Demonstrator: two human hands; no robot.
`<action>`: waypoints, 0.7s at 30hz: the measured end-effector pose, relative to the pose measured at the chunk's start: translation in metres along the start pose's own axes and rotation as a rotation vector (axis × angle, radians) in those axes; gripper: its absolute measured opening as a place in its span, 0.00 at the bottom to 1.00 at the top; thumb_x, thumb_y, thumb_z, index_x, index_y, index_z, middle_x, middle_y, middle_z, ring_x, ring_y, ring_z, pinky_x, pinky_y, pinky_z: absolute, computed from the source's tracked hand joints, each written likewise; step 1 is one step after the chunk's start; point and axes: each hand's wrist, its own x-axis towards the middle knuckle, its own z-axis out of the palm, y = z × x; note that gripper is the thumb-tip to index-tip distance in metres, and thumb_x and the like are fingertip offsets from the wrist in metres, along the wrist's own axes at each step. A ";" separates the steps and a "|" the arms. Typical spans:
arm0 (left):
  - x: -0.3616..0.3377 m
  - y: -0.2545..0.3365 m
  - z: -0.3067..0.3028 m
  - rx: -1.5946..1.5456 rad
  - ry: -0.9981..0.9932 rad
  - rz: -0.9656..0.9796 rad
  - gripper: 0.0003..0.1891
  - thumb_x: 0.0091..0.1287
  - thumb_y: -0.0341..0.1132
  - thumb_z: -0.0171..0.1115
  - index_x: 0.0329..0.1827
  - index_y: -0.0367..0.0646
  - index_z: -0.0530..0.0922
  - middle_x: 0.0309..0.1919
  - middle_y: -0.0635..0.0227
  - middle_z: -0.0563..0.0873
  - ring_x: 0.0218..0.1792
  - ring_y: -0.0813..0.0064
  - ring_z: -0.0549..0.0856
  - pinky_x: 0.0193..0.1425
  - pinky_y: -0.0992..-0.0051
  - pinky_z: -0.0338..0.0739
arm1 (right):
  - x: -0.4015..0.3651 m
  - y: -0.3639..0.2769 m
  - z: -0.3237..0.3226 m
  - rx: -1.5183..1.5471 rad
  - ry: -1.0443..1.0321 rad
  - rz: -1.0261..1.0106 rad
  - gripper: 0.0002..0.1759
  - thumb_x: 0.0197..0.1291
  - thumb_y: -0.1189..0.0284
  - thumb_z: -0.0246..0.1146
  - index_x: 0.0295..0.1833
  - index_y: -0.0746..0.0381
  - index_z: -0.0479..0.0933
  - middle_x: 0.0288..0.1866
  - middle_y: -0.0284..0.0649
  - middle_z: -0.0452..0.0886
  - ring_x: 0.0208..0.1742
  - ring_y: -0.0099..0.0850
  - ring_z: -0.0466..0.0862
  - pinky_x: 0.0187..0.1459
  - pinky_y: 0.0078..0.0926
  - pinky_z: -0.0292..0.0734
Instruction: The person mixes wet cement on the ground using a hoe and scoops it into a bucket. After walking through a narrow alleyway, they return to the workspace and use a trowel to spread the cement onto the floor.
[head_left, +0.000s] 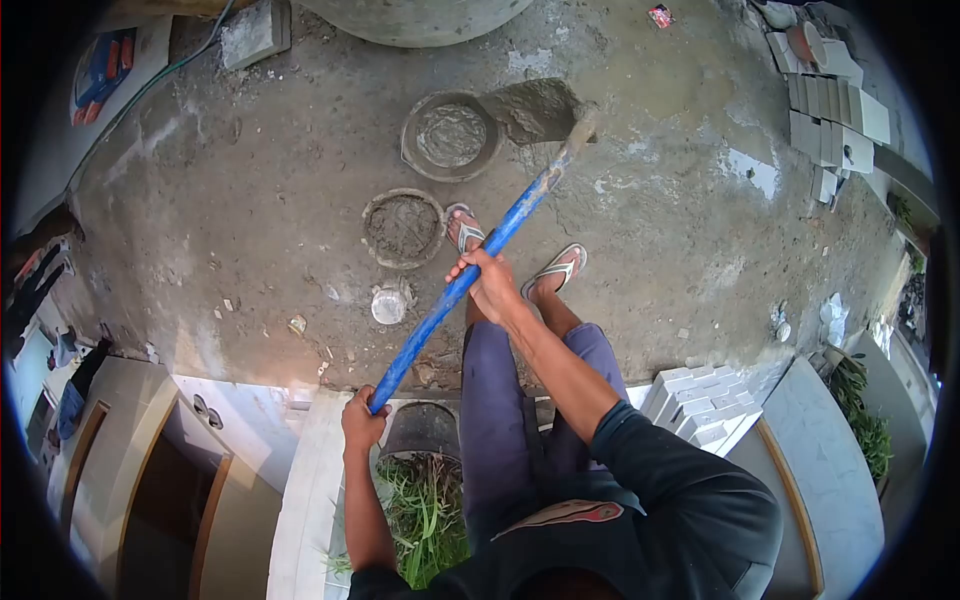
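Observation:
A hoe with a long blue handle slants across the view. My left hand is closed round its near end. Farther up, my right hand wraps the handle's middle. The hoe's blade, grey with mortar, lies at the far end, its left edge at the rim of a round tub. Wet grey mortar fills much of that tub. Nearer to me stands a second round tub with a rougher, darker mix inside.
A small white container sits below the second tub. My sandalled feet stand on the mortar-stained ground. A large round vessel is at the top edge. Pale blocks are stacked at right and beside my leg; grass grows near my left arm.

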 end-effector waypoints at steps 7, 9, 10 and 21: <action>-0.012 -0.009 0.049 0.006 -0.002 0.151 0.11 0.53 0.31 0.70 0.39 0.44 0.79 0.33 0.56 0.86 0.37 0.50 0.85 0.39 0.58 0.77 | 0.007 -0.008 -0.026 0.012 -0.145 0.206 0.08 0.60 0.80 0.57 0.42 0.59 0.66 0.29 0.39 0.73 0.31 0.35 0.80 0.39 0.41 0.80; -0.014 0.008 0.054 -0.005 -0.084 0.198 0.13 0.54 0.32 0.71 0.41 0.45 0.78 0.37 0.57 0.86 0.38 0.51 0.85 0.41 0.57 0.78 | 0.003 -0.033 -0.034 0.046 -0.100 0.160 0.07 0.59 0.78 0.57 0.41 0.58 0.65 0.27 0.37 0.72 0.28 0.33 0.77 0.36 0.38 0.78; -0.017 0.029 0.054 -0.057 -0.110 0.220 0.16 0.53 0.33 0.73 0.43 0.44 0.78 0.36 0.57 0.86 0.38 0.51 0.86 0.41 0.58 0.78 | 0.009 -0.049 -0.040 0.040 -0.113 0.133 0.07 0.59 0.78 0.57 0.41 0.58 0.65 0.27 0.37 0.72 0.28 0.33 0.77 0.36 0.38 0.78; -0.069 0.209 0.089 -0.833 -0.258 0.593 0.32 0.69 0.41 0.64 0.73 0.40 0.61 0.45 0.65 0.75 0.39 0.76 0.78 0.47 0.75 0.76 | 0.125 -0.265 -0.148 -0.473 0.088 -0.019 0.06 0.61 0.76 0.55 0.33 0.59 0.64 0.26 0.40 0.71 0.22 0.28 0.74 0.24 0.24 0.75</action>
